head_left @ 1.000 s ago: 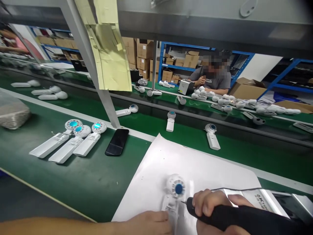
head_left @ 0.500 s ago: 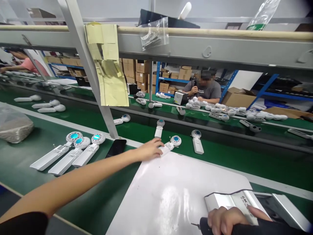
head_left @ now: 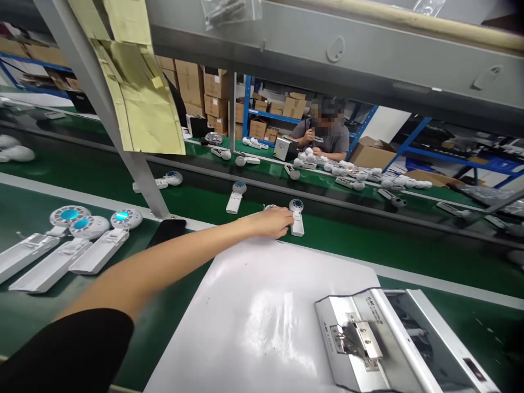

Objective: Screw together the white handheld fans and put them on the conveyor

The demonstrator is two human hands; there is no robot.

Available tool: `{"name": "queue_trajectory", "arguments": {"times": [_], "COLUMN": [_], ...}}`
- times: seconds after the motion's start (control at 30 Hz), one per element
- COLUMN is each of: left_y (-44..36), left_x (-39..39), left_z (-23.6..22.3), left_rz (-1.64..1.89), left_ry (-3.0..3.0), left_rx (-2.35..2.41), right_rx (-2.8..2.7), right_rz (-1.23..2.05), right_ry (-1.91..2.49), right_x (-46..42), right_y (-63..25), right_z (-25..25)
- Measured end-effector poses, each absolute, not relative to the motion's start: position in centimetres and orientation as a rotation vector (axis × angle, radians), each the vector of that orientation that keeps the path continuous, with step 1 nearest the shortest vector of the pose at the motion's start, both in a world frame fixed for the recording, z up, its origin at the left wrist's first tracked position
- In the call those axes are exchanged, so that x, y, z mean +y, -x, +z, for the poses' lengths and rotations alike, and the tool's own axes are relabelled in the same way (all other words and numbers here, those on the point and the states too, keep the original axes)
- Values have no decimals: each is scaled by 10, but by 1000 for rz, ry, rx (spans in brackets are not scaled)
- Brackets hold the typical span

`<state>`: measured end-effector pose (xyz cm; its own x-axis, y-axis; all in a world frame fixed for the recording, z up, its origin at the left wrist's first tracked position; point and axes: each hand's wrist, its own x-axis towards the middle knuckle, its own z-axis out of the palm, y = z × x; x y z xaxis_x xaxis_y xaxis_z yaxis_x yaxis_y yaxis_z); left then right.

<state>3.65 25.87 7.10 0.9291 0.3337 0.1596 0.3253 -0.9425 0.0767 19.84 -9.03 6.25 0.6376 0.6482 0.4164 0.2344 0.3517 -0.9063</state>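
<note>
My left hand (head_left: 268, 222) lies over a white handheld fan with a blue centre (head_left: 270, 207) on the green conveyor belt (head_left: 426, 256), mostly hiding it. Its fingertips nearly reach a second white fan (head_left: 297, 217), which stands upright on the belt. Whether the fingers grip the first fan is hidden. My right hand is out of view. A white sheet (head_left: 254, 322) lies on the belt below my forearm, with nothing on it. A silver metal hinged case with a clasp (head_left: 356, 338) rests on the sheet's right side.
Three larger white fans with glowing blue centres (head_left: 69, 215) lie at left beside a black phone (head_left: 167, 232). A grey post (head_left: 139, 169) with yellow paper stands behind them. A seated co-worker (head_left: 325, 136) works beyond, among many white fans and cardboard boxes.
A second ago both hands worked on a fan on the white sheet. That fan has left the sheet. My left hand has pushed a fan farther along the belt, and my right hand has left view.
</note>
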Motion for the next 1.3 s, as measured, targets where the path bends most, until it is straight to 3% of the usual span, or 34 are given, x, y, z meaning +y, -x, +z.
{"name": "queue_trajectory", "arguments": {"times": [0.2, 0.33, 0.47, 0.7, 0.8, 1.03, 1.3], "left_y": [-99, -82, -41, 34, 47, 46, 44], "left_x": [253, 234, 167, 27, -1, -3, 25], "left_z": [49, 48, 47, 19, 4, 0, 17], "left_rz": [354, 506, 583, 549, 581, 612, 927], "left_ry": [-2953, -2867, -2835, -2794, -2766, -2693, -2465], "left_rx": [562, 534, 308, -150, -203, -237, 194], "right_rx": [-849, -833, -803, -878, -774, -975, -1027], "right_rz": [-49, -60, -116, 361, 387, 571, 673], "right_ry": [1081, 1092, 1109, 929, 956, 1005, 1025], "right_x": [-74, -44, -45, -57, -53, -22, -38], "right_y": [-176, -159, -154, -148, -131, -106, -125], "right_z": [106, 109, 100, 86, 84, 97, 101]}}
